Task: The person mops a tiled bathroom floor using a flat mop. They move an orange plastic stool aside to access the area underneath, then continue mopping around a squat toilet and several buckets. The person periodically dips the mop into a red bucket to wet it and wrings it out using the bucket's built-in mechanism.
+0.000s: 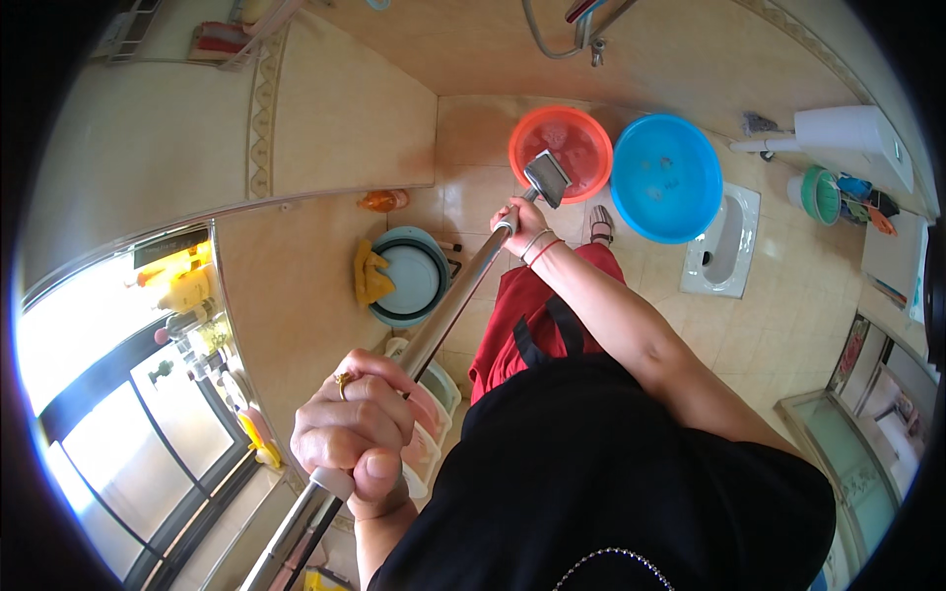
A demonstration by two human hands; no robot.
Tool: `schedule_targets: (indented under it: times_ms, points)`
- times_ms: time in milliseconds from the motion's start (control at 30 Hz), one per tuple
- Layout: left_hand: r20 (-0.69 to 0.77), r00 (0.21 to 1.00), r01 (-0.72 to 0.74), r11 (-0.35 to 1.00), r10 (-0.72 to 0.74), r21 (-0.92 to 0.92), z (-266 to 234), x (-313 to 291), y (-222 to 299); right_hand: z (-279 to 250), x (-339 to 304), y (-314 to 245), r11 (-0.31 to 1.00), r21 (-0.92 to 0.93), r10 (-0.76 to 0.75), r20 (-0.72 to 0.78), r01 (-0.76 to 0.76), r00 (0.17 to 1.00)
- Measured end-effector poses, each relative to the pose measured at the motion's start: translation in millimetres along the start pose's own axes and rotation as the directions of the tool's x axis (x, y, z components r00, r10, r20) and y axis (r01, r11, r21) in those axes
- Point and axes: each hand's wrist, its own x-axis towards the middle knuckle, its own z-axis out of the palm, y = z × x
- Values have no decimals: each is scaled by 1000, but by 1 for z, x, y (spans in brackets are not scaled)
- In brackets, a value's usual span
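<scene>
A long-handled mop with a metal pole (455, 300) slants across the view from the lower left up to the middle. My left hand (357, 430), with a gold ring, is wrapped round the upper part of the pole near a pale collar. Farther down, my right hand (519, 223) is closed round the pole just above the head. The small grey rectangular mop head (548, 179) hangs over the near rim of an orange-red basin (515, 148), which holds cloudy liquid. Beside it stands a larger blue basin (645, 212) with water in it.
A white squat toilet (722, 261) is set into the floor at the right. Left of the pole stand a grey-blue basin (414, 281) with a yellow cloth (371, 274) and an orange bottle (383, 200). Bottles line the window ledge; a shower hose (537, 34) hangs on the far wall.
</scene>
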Motion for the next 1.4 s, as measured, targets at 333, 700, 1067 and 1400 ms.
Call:
schedule_targets:
  times_ms: [333,700,1067,1400]
  points:
    - [-85,992,-104,989,96,-102,-9,1,41,48,-14,42,967,179,144,205,-182,968]
    - [-392,891,-257,966,228,-23,-31,19,-13,92,30,63,906,-424,77,124,-17,989]
    - [-364,928,-6,974,-79,-227,-72,84,-169,106,113,47,901,-432,22,111,28,994]
    - [-197,955,161,945,-222,-283,-107,109,-254,103,171,24,926,-376,-77,-82,41,994]
